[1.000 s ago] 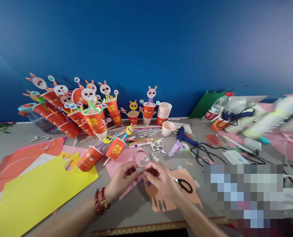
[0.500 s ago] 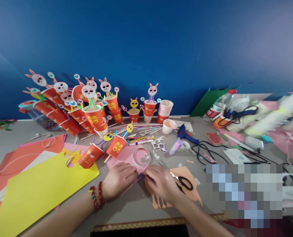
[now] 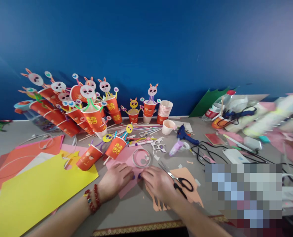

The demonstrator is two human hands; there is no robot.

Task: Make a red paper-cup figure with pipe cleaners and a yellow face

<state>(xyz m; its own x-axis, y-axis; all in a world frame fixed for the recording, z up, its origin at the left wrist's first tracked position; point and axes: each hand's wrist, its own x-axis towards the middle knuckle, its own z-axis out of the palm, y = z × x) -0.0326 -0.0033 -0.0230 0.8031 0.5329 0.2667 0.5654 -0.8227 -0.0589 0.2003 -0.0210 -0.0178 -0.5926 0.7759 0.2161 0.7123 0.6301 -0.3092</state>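
My left hand (image 3: 115, 180) is closed at the fingertips on a small purple piece (image 3: 133, 177). Another small purple piece (image 3: 139, 176) is pinched by my right hand (image 3: 157, 184); the two pieces are a little apart, and fingers cover most of each. Both hands are low over the pink paper (image 3: 126, 189). Just beyond them a clear tape roll (image 3: 134, 158) lies on that sheet, with small round pieces inside its ring. Scissors (image 3: 177, 178) rest beside my right hand on cut orange paper (image 3: 189, 172).
Red paper cups with rabbit-face figures (image 3: 92, 118) crowd the back left. Yellow paper (image 3: 45, 191) covers the left side. A blue glue gun (image 3: 184, 134), a purple glue bottle (image 3: 176, 148) and black cables (image 3: 198, 156) lie to the right. A cup stack (image 3: 163, 113) stands behind.
My hands have drawn slightly apart, and a purple piece now shows at each one's fingertips where one purple spot showed between them. The view has shifted slightly.
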